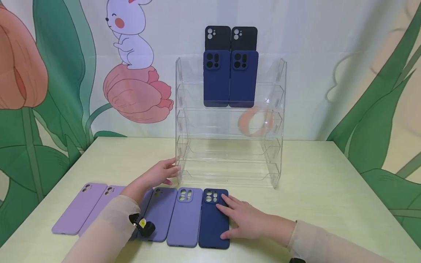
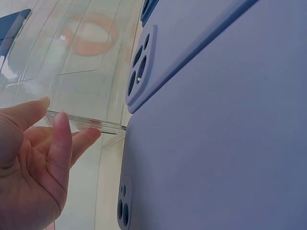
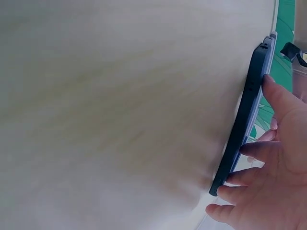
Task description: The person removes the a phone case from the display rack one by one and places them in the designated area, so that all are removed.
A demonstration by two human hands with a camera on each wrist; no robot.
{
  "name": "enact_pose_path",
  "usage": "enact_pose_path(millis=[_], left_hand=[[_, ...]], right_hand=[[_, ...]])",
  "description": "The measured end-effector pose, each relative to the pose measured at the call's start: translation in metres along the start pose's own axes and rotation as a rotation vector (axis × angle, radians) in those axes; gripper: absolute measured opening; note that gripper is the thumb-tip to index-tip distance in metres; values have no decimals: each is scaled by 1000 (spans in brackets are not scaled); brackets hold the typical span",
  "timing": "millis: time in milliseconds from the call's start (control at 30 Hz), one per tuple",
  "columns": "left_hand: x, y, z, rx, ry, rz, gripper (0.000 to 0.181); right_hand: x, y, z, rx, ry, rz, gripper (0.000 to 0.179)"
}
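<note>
A clear acrylic tiered rack (image 1: 230,171) stands on the table. My left hand (image 1: 161,172) is at its lower left side; in the left wrist view the thumb and fingers of that hand (image 2: 43,163) lie on either side of the panel edge (image 2: 86,120), holding it. My right hand (image 1: 248,221) rests spread on a dark blue phone case (image 1: 210,223) lying flat, fingertips near the camera cutout and thumb lower down. From the right wrist camera, this case (image 3: 244,105) shows edge-on under the fingertips. Beside it lies a light purple phone case (image 1: 184,223).
More purple cases, including a pinkish one (image 1: 79,212), continue the row leftward, partly hidden by my left arm. Two blue cases, left (image 1: 216,84) and right (image 1: 243,84), stand on an upper tier, with two black cases, left (image 1: 220,42) and right (image 1: 246,43), behind them.
</note>
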State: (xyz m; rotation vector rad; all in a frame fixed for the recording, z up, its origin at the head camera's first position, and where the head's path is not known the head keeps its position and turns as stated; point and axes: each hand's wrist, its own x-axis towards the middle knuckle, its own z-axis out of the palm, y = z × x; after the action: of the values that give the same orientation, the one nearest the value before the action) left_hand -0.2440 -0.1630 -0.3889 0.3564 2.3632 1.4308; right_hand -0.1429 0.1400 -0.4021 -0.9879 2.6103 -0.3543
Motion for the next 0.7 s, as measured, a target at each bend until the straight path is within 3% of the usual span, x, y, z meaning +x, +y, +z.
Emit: enact_pose_path(millis=[333,467,600,700], left_hand=[[1,0,1,-29,1,-7,60],[2,-1,2,-33,0,0,59],[3,-1,2,-26,5,6,59],[3,-2,1,-20,9,8,58]], right_hand=[[3,-3,-6,-6,37,10,85],[5,3,-22,38,176,13,81],[11,15,-54,135,336,31,74],[15,27,-77,193,411,47,72]])
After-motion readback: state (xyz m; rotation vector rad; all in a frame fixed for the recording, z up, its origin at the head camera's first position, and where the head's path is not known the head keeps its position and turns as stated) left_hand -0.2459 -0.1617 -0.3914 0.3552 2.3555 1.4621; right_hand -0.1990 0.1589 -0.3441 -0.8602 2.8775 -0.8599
